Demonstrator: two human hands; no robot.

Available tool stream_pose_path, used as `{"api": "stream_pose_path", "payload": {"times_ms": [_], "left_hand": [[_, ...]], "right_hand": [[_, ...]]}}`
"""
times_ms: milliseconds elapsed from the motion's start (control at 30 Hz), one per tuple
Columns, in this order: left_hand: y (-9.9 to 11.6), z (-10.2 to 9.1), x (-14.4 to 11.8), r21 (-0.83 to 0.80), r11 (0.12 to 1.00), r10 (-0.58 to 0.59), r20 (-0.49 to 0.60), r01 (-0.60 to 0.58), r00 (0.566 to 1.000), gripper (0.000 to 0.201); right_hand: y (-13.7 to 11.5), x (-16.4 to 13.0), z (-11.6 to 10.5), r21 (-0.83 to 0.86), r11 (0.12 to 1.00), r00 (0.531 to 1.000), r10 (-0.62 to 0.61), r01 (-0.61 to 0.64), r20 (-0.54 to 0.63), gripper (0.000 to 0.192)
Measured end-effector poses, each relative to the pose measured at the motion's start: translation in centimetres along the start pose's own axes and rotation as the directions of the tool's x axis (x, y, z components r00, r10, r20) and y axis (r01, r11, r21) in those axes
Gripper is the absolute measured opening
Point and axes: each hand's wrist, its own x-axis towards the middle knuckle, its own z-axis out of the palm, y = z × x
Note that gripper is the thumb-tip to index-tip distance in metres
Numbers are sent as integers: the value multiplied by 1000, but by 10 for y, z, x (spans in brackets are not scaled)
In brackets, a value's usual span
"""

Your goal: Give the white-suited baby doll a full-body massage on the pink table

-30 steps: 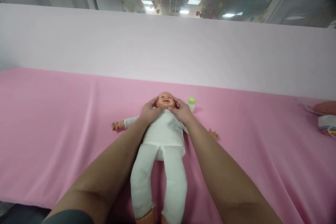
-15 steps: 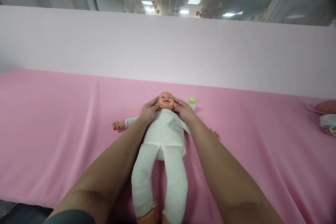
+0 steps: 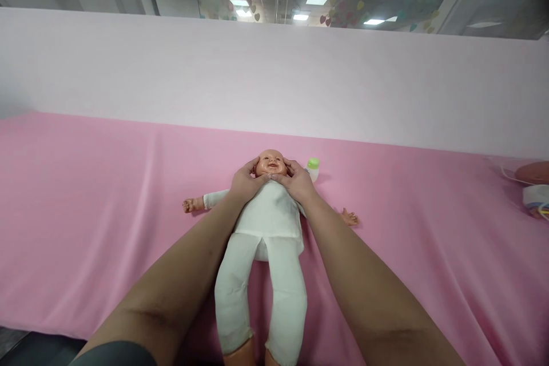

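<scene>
A baby doll in white clothes lies on its back on the pink cloth, arms spread, head pointing away from me. My left hand cups the left side of the doll's head and chin. On the other side my right hand does the same, and the thumbs meet under the chin. Both hands rest on the doll's upper chest.
A small bottle with a green cap stands just right of the doll's head. At the far right edge lie a second doll's head and some white and striped items with cords. A pale partition wall rises behind the cloth.
My hands were on the doll's cheeks half a second ago; now they have slid inward so the thumbs meet below its chin. The doll has not shifted.
</scene>
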Motion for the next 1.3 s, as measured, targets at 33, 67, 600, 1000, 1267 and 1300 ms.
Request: {"api": "stream_pose_path", "payload": {"times_ms": [33,67,600,1000,1267,1300], "left_hand": [[-1,0,1,1,1000,-3,-1,3,1000,89],[-2,0,1,3,1000,-6,-3,6,1000,89],[-27,5,17,-245,969,19,-18,-23,1000,65],[-2,2,3,44,999,5,-22,-4,1000,84],[6,1,0,137,990,-9,-32,14,999,88],[6,1,0,125,992,-13,-29,17,999,87]], "right_hand": [[1,1,0,0,1000,1000,-2,2,1,84],[2,1,0,-2,1000,1000,-5,5,1,84],[9,8,-10,-2,1000,994,9,-9,110,64],[0,2,-3,-108,994,999,-35,33,-16,78],[15,8,0,53,998,1000,-23,23,-1,78],[15,9,-1,73,997,1000,-17,17,9,79]]}}
